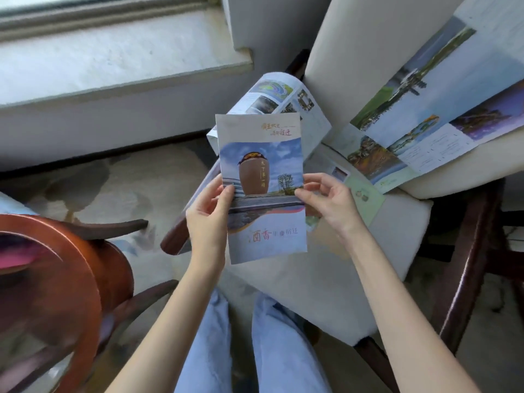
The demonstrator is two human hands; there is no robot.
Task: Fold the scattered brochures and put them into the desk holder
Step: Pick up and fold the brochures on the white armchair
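Observation:
A brochure with a brown jar on its cover is held upright in front of me, above a chair seat. Its further panels curl away behind the cover. My left hand grips the cover's left edge with thumb on the front. My right hand pinches the right edge. A second brochure lies unfolded over the chair's armrest and seat at the right, landscape photos facing up. No desk holder shows in this view.
A white cushioned chair seat with dark wooden frame stands before my knees. A round reddish wooden table sits at lower left. A window sill runs along the back left. Patterned carpet covers the floor.

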